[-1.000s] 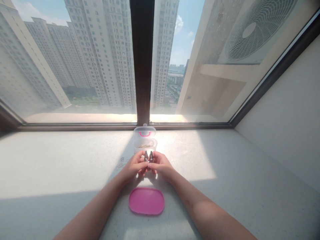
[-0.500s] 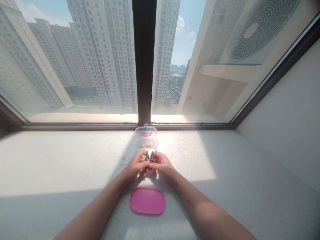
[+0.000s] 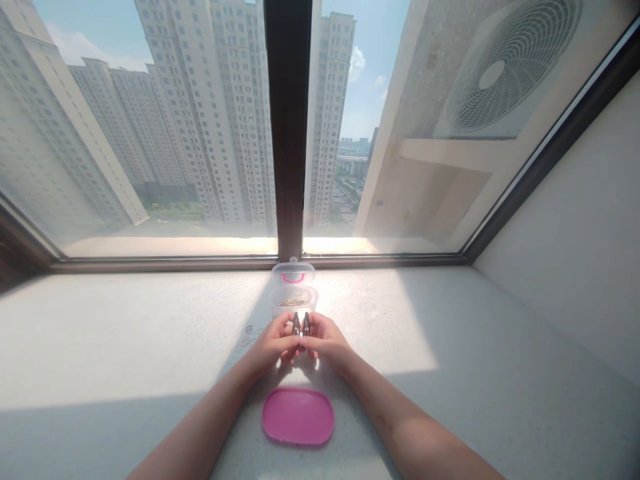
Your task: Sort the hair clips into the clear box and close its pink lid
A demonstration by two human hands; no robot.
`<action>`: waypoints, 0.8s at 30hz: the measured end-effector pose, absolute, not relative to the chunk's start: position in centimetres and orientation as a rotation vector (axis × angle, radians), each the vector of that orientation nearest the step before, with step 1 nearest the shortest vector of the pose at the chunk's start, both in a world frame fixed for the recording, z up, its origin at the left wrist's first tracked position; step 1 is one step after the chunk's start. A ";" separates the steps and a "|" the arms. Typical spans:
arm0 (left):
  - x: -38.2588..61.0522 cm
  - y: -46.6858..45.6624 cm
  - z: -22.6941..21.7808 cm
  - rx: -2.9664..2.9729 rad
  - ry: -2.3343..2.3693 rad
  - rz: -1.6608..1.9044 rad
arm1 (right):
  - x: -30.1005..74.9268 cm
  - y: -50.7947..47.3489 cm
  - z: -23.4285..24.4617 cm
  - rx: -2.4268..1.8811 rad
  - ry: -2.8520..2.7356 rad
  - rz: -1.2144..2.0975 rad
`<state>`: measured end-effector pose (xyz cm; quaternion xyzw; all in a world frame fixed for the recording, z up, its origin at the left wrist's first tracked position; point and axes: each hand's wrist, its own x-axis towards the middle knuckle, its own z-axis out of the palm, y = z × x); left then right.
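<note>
My left hand (image 3: 277, 343) and my right hand (image 3: 324, 340) meet above the sill, thumbs close together. Each pinches a dark, glossy hair clip; the left clip (image 3: 296, 325) and the right clip (image 3: 307, 325) stand side by side with narrow tips pointing away from me. Fingers cover their lower parts. Just beyond my hands is a clear plastic box (image 3: 316, 298) holding thin golden-brown pieces, too small to make out. Its clear lid (image 3: 293, 267), with a pink handle, is tipped back against the window frame. Closer to me lies a pink oval tray (image 3: 298, 417).
Several small thin bands (image 3: 249, 330) lie left of the box. The pale speckled sill (image 3: 125, 333) spreads to both sides. A dark window frame (image 3: 290, 133) stands behind, and a white wall (image 3: 565, 233) bounds the right.
The whole view has shifted slightly, so the sill and hands appear a bit lower. Both hands keep the same hold on the clips.
</note>
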<state>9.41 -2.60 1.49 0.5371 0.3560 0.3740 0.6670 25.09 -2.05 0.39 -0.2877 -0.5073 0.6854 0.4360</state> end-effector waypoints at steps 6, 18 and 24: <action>9.5 -2.8 1.7 1.196 0.808 0.851 | 25.0 -2.1 0.4 -0.741 -1.273 1.691; 9.3 -2.9 1.5 1.172 0.796 0.852 | 25.0 -2.3 0.4 -0.747 -1.229 1.701; 9.4 -3.1 1.7 1.176 0.801 0.843 | 25.0 -2.4 0.5 -0.748 -1.230 1.711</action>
